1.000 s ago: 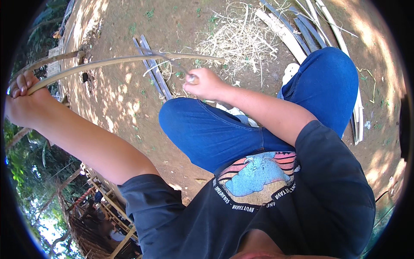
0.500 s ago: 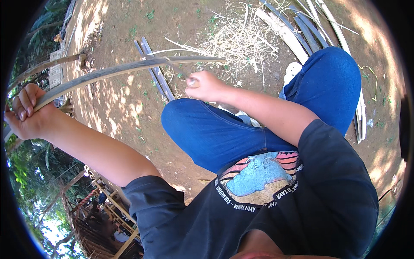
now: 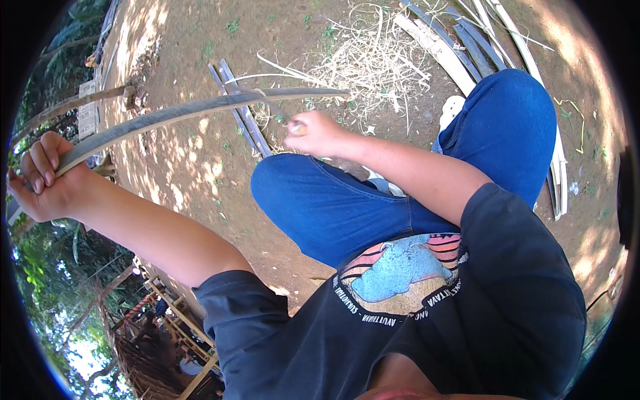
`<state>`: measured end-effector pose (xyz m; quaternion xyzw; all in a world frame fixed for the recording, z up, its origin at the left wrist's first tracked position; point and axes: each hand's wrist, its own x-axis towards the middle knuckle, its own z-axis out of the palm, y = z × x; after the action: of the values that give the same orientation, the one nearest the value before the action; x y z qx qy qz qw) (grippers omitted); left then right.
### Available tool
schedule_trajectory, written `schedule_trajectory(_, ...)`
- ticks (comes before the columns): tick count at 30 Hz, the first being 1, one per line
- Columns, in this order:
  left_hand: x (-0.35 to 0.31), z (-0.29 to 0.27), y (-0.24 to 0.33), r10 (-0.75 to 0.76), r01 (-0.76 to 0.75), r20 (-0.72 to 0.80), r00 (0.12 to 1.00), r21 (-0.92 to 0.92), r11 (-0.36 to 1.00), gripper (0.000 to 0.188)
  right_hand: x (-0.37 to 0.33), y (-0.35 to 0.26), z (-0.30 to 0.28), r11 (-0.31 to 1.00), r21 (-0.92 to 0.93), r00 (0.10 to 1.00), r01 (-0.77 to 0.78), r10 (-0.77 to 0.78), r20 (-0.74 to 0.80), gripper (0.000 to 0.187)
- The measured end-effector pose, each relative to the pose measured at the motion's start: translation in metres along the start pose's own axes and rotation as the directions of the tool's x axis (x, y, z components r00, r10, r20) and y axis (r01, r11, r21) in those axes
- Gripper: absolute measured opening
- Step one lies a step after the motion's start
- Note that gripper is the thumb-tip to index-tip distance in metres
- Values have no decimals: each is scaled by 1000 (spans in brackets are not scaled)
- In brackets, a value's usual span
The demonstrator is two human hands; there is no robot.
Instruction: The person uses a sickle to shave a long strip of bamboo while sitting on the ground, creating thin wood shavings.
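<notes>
At the left edge my left hand (image 3: 50, 177) is closed around one end of a long, pale grey bamboo strip (image 3: 170, 113), which runs rightward and curves in the wide view. My right hand (image 3: 320, 135) is closed on the short handle of a knife (image 3: 275, 109), above my bent knee. The blade is slightly blurred and slants up to the strip, meeting it right of its middle. A small light curl sits where the two meet. The strip's far tip reaches past the blade toward a heap of shavings.
Thin pale shavings (image 3: 380, 57) lie heaped on the dirt ground. Two dark split lengths (image 3: 243, 113) rest beyond my knee. More long strips (image 3: 437, 53) lie at the upper right, beside my leg. A wooden structure (image 3: 180, 327) stands at the lower left.
My left hand and its end of the strip have dropped slightly. My right hand with the knife has shifted very slightly left along the strip.
</notes>
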<state>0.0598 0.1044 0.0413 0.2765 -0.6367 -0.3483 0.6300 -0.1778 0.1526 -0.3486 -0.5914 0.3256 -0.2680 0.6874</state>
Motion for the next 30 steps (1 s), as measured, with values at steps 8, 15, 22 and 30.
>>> schedule_trajectory(8, -5, 34, -9, 32, -33, -55, 998, -11, 999, 19, 4, 56, -23, 967, -83, 971, -239, 238, -27, 22)
schedule_trajectory(15, -12, 50, -14, 69, -74, 95, 993, 53, 996, 38, 2, 91, -64, 912, -195, 930, -362, 338, -146, 22)
schedule_trajectory(22, -22, 47, -25, 228, -137, -250, 941, 335, 932, 70, 15, 62, -65, 950, 215, 928, -228, 279, -247, 22)
schedule_trajectory(30, -21, 81, -22, 287, -10, -454, 843, 521, 853, 67, 8, 16, -54, 979, 145, 956, -141, 173, -237, 27)
